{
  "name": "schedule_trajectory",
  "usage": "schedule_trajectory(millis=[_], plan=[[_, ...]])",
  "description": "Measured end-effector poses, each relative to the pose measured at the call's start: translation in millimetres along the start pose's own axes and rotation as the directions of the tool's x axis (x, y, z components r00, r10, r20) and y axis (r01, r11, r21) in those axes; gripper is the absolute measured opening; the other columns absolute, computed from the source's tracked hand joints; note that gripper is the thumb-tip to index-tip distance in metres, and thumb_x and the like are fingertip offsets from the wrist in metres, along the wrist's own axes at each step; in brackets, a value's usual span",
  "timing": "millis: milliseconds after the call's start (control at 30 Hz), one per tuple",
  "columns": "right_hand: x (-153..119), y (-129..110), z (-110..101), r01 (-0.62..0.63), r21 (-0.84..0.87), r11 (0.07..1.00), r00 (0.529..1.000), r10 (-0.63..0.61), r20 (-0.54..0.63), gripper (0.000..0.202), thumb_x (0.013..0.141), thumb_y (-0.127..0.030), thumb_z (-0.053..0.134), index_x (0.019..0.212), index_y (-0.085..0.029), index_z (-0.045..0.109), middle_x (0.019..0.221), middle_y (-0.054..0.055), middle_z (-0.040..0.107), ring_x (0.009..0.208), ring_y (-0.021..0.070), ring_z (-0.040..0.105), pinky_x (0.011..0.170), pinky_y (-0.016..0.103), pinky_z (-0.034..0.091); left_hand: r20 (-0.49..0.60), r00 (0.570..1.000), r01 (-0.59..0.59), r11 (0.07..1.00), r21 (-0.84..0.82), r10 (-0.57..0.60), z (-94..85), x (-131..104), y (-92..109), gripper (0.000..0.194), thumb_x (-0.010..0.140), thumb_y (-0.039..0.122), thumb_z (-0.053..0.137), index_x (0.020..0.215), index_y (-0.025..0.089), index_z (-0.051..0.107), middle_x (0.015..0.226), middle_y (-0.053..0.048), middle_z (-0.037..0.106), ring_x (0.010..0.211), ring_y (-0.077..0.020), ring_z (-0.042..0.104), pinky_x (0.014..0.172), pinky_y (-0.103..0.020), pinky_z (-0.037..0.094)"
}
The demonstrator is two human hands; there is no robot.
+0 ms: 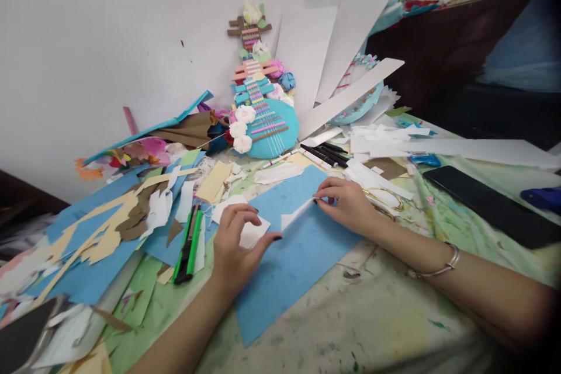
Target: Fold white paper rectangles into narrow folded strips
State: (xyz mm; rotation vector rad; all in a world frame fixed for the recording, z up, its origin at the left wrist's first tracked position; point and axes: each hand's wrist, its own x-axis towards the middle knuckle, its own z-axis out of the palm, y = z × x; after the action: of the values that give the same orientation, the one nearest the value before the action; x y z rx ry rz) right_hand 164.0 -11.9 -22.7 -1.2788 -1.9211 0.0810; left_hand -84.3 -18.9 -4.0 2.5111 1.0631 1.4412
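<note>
A blue sheet of paper [298, 263] lies flat on the cloth in front of me. My right hand [344, 201] pinches the far end of a narrow white paper strip [296, 216] over this sheet. To the left, my left hand [240, 245] is raised with thumb and fingers apart, and nothing shows between them. A white piece of paper [255, 232] lies just behind its fingers, partly hidden by them. The green utility knife [188, 245] rests on the table left of my left hand.
Paper scraps [105, 222] cover the left side. Behind the sheet stands a turquoise paper instrument [272, 128] with paper flowers. Black pens [324, 155], gold-handled scissors [385, 198] and a black phone [491, 204] lie toward the right. Another phone [26, 333] sits at lower left.
</note>
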Motion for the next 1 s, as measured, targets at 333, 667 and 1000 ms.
schedule_trajectory(millis=[333,667,1000], plan=[[-7.3,-5.3,2.8,0.099,-0.070,0.993,0.993,-0.095,0.065,0.018,0.077,-0.012,0.055,0.080,-0.017,0.072,0.087,0.005,0.065,0.068,0.0127,0.058,0.063,0.025,0.045,0.128,0.981,-0.173,0.957,0.233,0.147,10.5,-6.0,-1.9,0.005,0.081,0.011,0.059,0.082,0.015,0.057,0.078,-0.005,0.059,0.077,-0.0186,0.051,0.072,-0.034,0.045],[-14.3,-14.2,1.7,0.181,-0.013,0.983,0.967,-0.175,0.187,0.021,0.076,-0.009,0.055,0.086,-0.018,0.071,0.089,0.005,0.065,0.073,0.0138,0.060,0.063,0.023,0.045,0.191,0.962,-0.250,0.908,0.337,0.194,5.8,-3.1,-13.7,0.014,0.079,0.006,0.058,0.076,0.017,0.067,0.080,-0.006,0.065,0.078,-0.0197,0.050,0.070,-0.035,0.046],[-15.5,-7.0,3.3,0.234,0.040,0.971,0.941,-0.237,0.240,0.025,0.080,-0.007,0.051,0.091,-0.018,0.071,0.087,0.008,0.066,0.080,0.0169,0.062,0.071,0.028,0.049,0.265,0.939,-0.301,0.895,0.329,0.218,-1.2,-1.9,-11.8,0.022,0.078,0.011,0.062,0.098,0.019,0.065,0.088,-0.006,0.067,0.086,-0.0235,0.055,0.076,-0.041,0.043]])
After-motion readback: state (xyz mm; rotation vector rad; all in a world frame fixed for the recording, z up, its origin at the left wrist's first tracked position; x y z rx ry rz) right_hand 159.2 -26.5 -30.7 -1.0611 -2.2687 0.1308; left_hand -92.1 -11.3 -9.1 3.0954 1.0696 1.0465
